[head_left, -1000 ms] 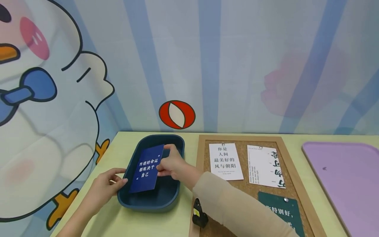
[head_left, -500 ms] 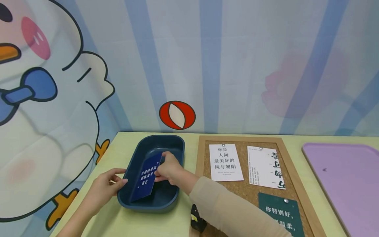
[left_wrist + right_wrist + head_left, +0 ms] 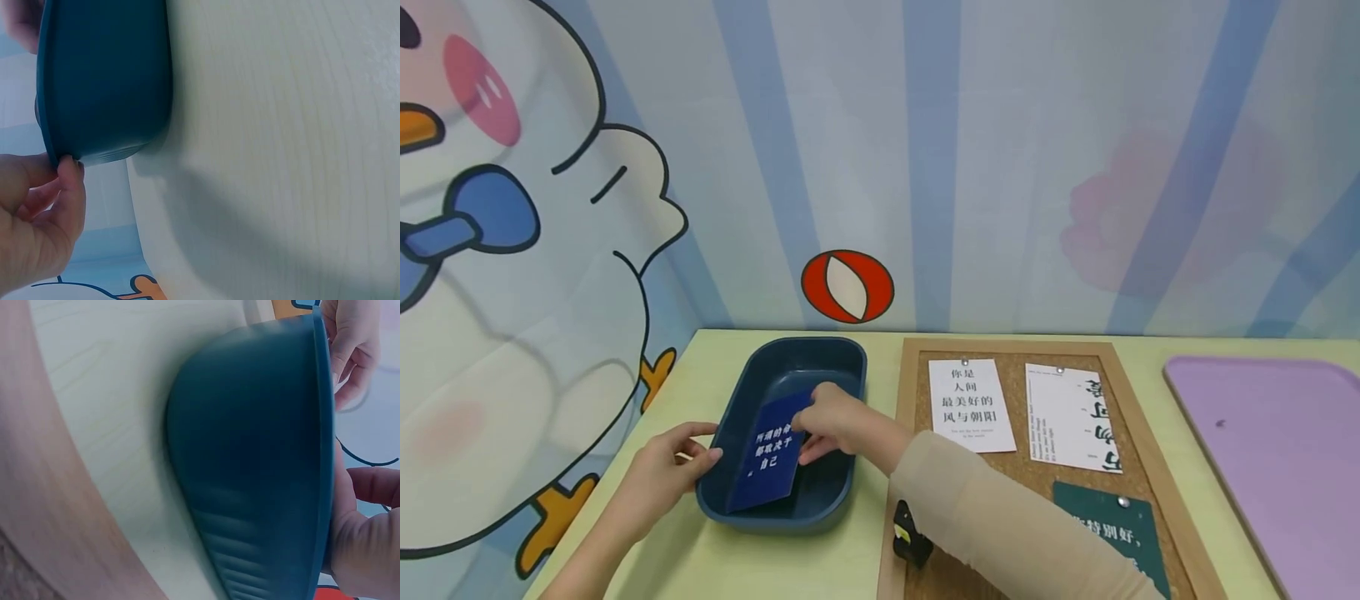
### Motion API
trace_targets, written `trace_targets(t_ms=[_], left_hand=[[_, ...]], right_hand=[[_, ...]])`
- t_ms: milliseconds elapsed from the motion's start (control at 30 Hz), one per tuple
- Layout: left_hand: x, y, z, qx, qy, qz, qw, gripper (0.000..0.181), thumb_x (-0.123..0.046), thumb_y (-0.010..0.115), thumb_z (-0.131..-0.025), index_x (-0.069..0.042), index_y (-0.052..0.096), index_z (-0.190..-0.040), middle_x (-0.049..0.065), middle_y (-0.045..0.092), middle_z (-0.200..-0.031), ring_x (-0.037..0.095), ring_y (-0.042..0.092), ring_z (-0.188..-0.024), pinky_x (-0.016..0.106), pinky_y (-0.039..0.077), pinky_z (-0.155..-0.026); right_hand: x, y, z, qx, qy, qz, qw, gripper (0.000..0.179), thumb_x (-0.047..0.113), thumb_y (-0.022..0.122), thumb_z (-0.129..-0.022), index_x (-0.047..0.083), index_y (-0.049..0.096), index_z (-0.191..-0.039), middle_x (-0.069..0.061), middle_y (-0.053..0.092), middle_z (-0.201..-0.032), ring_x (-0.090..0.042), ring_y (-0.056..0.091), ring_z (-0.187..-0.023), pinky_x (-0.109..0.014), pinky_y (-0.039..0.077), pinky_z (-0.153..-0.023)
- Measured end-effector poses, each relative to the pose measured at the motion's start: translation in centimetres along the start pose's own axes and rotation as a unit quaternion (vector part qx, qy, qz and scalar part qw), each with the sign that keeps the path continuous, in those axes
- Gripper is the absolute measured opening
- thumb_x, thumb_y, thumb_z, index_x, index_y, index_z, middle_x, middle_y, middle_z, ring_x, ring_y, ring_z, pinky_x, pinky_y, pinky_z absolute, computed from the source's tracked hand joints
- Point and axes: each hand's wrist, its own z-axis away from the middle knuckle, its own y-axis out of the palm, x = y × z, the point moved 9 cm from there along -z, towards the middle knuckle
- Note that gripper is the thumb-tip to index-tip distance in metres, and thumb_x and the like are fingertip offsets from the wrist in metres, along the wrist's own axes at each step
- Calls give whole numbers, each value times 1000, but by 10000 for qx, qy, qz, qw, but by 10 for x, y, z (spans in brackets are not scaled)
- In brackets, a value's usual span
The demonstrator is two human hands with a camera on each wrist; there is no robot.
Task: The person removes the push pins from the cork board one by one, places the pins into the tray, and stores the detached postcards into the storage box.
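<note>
A dark blue card (image 3: 766,467) with white Chinese lettering stands tilted inside a deep teal plastic basin (image 3: 816,523). My right hand (image 3: 838,423) reaches over the basin's right side and pinches the card by its right edge, fingers overlapping part of the print. At the left rim, my left hand (image 3: 666,471) grips the basin between thumb and fingers. The left wrist view shows the left thumb (image 3: 70,172) against the outside of the rim. In the right wrist view the basin wall (image 3: 250,425) hides the card, and the right hand (image 3: 369,544) shows just past the rim.
Right of the basin lies a wood-framed cork board (image 3: 1030,492) with two white cards (image 3: 972,408) and a dark green card (image 3: 1112,525) pinned on it. A small black object (image 3: 912,537) shows beside the right sleeve. A purple tray (image 3: 1277,450) is at the far right.
My right hand has lowered the blue card deeper into the basin, toward its near end. Its fingers now cover more of the card's right edge. The left hand has stayed at the rim.
</note>
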Motion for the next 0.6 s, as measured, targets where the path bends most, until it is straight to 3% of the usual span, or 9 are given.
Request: trace_targets(t_ms=[167, 433, 600], left_hand=[[-2, -1, 0, -10, 39, 56, 10000, 37, -10, 59, -91, 4, 52, -125, 9, 56, -80, 18, 58, -67, 29, 53, -60], [1, 0, -1, -14, -10, 79, 10000, 38, -12, 59, -92, 3, 52, -126, 9, 56, -81, 17, 58, -69, 28, 53, -60], [4, -1, -1, -21, -23, 45, 10000, 39, -16, 60, -92, 2, 53, -125, 8, 58, -81, 17, 59, -70, 29, 54, -62]], right_hand=[[3, -4, 4, 69, -52, 271, 9996, 58, 3, 55, -92, -10, 25, -141, -21, 49, -128, -25, 65, -68, -30, 54, -56], [6, -9, 15, 444, -297, 270, 9982, 60, 5, 54, -93, -8, 24, -143, -20, 49, -129, -34, 63, -88, -30, 54, -57], [14, -19, 24, 625, -876, 426, 9933, 50, 4, 54, -92, -2, 36, -138, -18, 57, -112, -27, 62, -77, -31, 54, -61]])
